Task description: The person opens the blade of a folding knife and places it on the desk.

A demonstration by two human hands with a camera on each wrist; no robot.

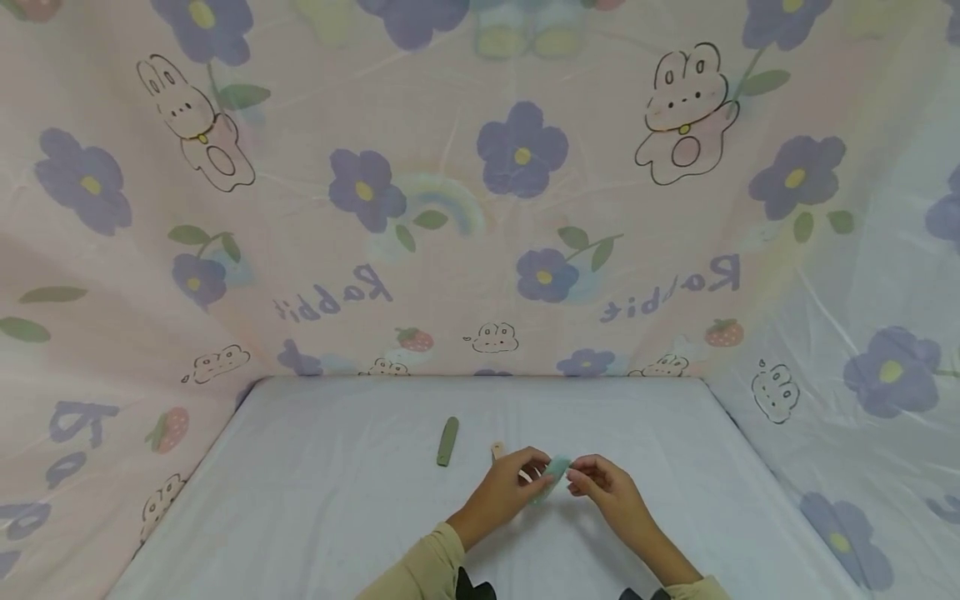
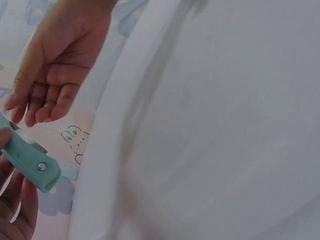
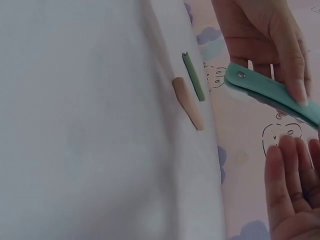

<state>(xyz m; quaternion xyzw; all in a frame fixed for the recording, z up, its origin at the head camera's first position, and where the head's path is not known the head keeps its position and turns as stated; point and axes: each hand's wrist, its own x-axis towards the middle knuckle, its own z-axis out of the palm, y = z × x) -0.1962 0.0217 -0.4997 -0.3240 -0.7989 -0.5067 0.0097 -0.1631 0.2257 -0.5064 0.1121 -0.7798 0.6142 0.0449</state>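
Evidently the work is on the teal folding knife, held above the pale tabletop between the two hands; left hand grips the handle, thumb on one side, fingers on the other; right hand is at the end away from the pivot pin, fingers bent; cannot tell whether they pinch or merely touch.

A sliver of grey metal shows along the handle slot, probably the blade; edge direction not readable.

Handling, as judged: left fingertips best kept on the flat sides, off the slot; right thumb and forefinger should take the blade by its flats or spine, never across the edge; turn slowly about the pin, since a stiff joint could give suddenly; steady the handle first.

Green knife and tan piece lie beyond, apart from the work.
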